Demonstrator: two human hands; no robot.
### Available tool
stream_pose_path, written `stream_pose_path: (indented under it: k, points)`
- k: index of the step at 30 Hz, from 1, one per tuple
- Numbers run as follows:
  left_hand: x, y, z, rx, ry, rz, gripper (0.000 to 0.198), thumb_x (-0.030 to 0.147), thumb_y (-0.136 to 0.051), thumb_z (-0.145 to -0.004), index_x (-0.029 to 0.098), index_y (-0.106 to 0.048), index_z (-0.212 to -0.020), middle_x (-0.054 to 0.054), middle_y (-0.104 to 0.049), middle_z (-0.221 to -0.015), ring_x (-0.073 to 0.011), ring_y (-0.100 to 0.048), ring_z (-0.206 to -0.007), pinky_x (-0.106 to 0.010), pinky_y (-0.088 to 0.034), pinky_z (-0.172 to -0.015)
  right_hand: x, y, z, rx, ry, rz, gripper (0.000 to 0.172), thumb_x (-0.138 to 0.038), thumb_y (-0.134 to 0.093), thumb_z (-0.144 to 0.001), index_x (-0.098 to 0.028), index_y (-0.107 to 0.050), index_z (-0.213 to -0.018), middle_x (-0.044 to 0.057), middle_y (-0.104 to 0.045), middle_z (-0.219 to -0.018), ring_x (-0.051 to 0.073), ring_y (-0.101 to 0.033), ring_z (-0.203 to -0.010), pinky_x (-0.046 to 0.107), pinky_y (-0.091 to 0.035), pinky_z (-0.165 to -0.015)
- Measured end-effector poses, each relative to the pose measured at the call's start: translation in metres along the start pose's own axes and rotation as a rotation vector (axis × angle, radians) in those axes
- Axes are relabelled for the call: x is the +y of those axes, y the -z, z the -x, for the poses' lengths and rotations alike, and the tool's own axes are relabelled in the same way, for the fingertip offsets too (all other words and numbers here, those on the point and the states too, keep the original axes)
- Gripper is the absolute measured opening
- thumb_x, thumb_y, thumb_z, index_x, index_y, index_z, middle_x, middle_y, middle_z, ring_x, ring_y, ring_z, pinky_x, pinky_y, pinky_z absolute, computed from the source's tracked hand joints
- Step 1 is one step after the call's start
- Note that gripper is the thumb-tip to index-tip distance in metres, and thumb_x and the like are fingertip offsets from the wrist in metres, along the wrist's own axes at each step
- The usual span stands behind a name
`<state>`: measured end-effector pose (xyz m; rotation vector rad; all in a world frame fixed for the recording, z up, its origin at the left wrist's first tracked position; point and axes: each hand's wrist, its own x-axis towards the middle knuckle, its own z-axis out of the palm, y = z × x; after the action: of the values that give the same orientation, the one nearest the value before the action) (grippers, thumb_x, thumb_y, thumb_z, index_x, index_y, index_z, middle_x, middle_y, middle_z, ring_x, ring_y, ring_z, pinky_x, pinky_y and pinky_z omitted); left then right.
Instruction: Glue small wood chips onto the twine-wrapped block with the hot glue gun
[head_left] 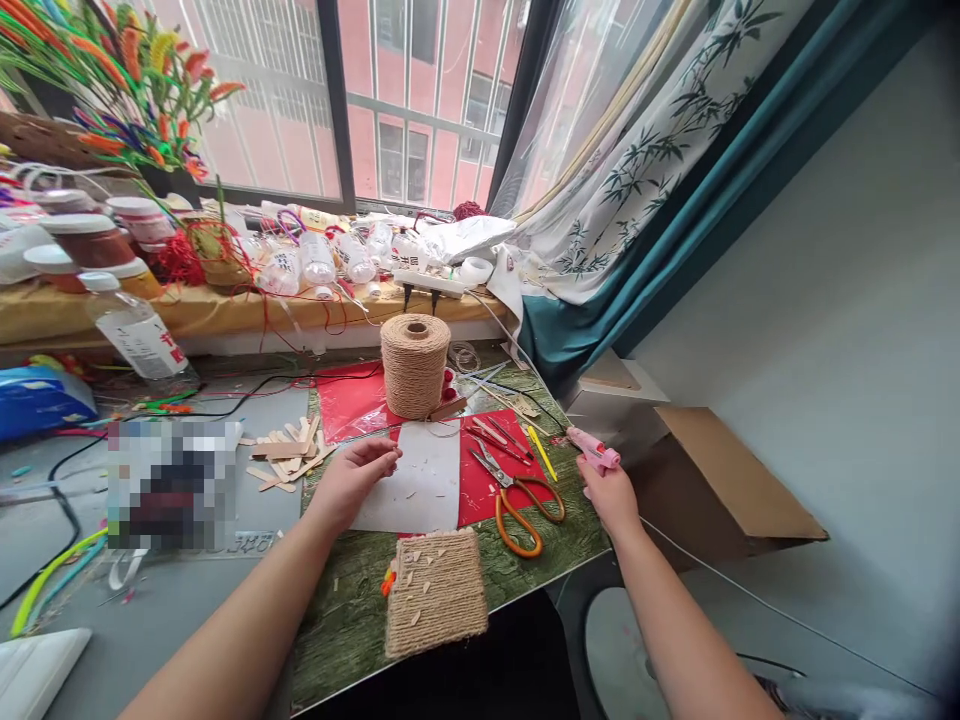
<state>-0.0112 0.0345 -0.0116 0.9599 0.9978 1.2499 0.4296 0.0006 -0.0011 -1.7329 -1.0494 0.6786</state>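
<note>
Pink glue gun, body largely hidden by right hand.

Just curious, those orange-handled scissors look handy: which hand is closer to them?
Right. The right hand, holding a pink glue gun, is just right of the scissors; the left hand lies farther left, over white paper.

Your right grip closes on a glossy pink plastic glue gun; just left of it lie scissors with bright metal blades and smooth orange handles. By your left grip, matt white paper, bare wooden sticks, a rough, fibrous jute spool, and a twine-wrapped square.
</note>
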Motion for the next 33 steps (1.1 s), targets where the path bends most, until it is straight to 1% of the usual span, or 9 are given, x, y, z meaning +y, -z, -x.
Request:
stream_pose_path:
  k: [3, 6, 9, 12, 16, 20, 25, 30, 33]
  points:
    - [-0.001, -0.002, 0.000, 0.014, -0.021, -0.062, 0.032, 0.042, -0.092, -0.070, 0.023, -0.080, -0.093, -0.007, -0.075, -0.087, -0.0168, -0.064, -0.071, -0.027, -0.053, -0.068, -0.004, -0.012, 0.018, -0.033, 0.031, -0.102, 0.041, -0.054, -0.070, -0.081, -0.018, -0.072, -0.103, 0.005, -0.070, -0.077, 0.019, -0.063, -0.065, 0.030, -0.049, -0.056]
    - [0.003, -0.005, 0.002, 0.031, -0.033, -0.119, 0.032, 0.045, -0.091, -0.071, 0.024, -0.080, -0.092, -0.007, -0.076, -0.087, -0.0177, -0.065, -0.071, -0.029, -0.054, -0.070, -0.014, -0.028, 0.039, -0.186, 0.045, -0.329, 0.034, -0.048, -0.073, -0.084, -0.019, -0.071, -0.101, 0.001, -0.066, -0.072, 0.016, -0.060, -0.064, 0.027, -0.048, -0.057]
    - [0.007, -0.008, 0.006, 0.032, -0.053, -0.236, 0.030, 0.047, -0.088, -0.073, 0.025, -0.081, -0.092, -0.007, -0.077, -0.086, -0.0199, -0.066, -0.073, -0.031, -0.055, -0.072, -0.029, -0.050, 0.059, -0.345, 0.041, -0.451, 0.031, -0.045, -0.075, -0.085, -0.019, -0.071, -0.100, 0.000, -0.064, -0.069, 0.014, -0.058, -0.061, 0.027, -0.048, -0.058]
    - [0.007, -0.009, 0.009, 0.029, -0.067, -0.343, 0.027, 0.046, -0.087, -0.074, 0.027, -0.083, -0.093, -0.007, -0.079, -0.086, -0.0224, -0.069, -0.076, -0.033, -0.055, -0.074, -0.043, -0.074, 0.075, -0.471, 0.007, -0.499, 0.033, -0.047, -0.077, -0.083, -0.019, -0.071, -0.099, 0.000, -0.064, -0.068, 0.014, -0.056, -0.059, 0.027, -0.046, -0.055]
    - [0.003, -0.007, 0.009, 0.019, -0.072, -0.383, 0.026, 0.044, -0.088, -0.073, 0.029, -0.084, -0.093, -0.007, -0.081, -0.091, -0.0238, -0.071, -0.079, -0.033, -0.055, -0.075, -0.058, -0.103, 0.090, -0.648, 0.003, -0.497, 0.035, -0.049, -0.078, -0.083, -0.019, -0.073, -0.100, 0.000, -0.063, -0.067, 0.013, -0.053, -0.055, 0.025, -0.043, -0.051]
    - [0.004, -0.007, 0.010, 0.007, -0.107, -0.438, 0.024, 0.047, -0.084, -0.077, 0.029, -0.084, -0.092, -0.006, -0.081, -0.093, -0.0232, -0.072, -0.080, -0.032, -0.056, -0.075, -0.062, -0.125, 0.099, -0.802, 0.014, -0.503, 0.035, -0.048, -0.077, -0.084, -0.020, -0.074, -0.104, -0.002, -0.061, -0.065, 0.010, -0.046, -0.051, 0.023, -0.037, -0.048]
    - [0.006, -0.008, 0.011, -0.013, -0.120, -0.504, 0.029, 0.049, -0.080, -0.080, 0.025, -0.083, -0.094, -0.006, -0.083, -0.095, -0.0226, -0.073, -0.082, -0.032, -0.058, -0.077, -0.049, -0.145, 0.098, -0.857, -0.025, -0.521, 0.038, -0.051, -0.078, -0.082, -0.017, -0.074, -0.099, -0.002, -0.059, -0.059, 0.010, -0.046, -0.048, 0.022, -0.035, -0.045]
    - [0.002, -0.006, 0.009, -0.029, -0.125, -0.595, 0.027, 0.048, -0.079, -0.082, 0.025, -0.083, -0.096, -0.004, -0.083, -0.098, -0.0222, -0.075, -0.088, -0.032, -0.058, -0.083, -0.041, -0.150, 0.096, -0.847, -0.028, -0.516, 0.046, -0.048, -0.076, -0.085, -0.017, -0.073, -0.119, -0.004, -0.057, -0.060, 0.008, -0.042, -0.047, 0.021, -0.033, -0.044]
    - [-0.001, -0.005, 0.008, -0.031, -0.138, -0.619, 0.025, 0.047, -0.080, -0.081, 0.026, -0.083, -0.094, -0.003, -0.083, -0.098, -0.0221, -0.075, -0.090, -0.032, -0.058, -0.084, -0.039, -0.150, 0.096, -0.857, -0.019, -0.506, 0.045, -0.046, -0.075, -0.088, -0.018, -0.073, -0.123, -0.004, -0.056, -0.061, 0.008, -0.041, -0.049, 0.021, -0.033, -0.045]
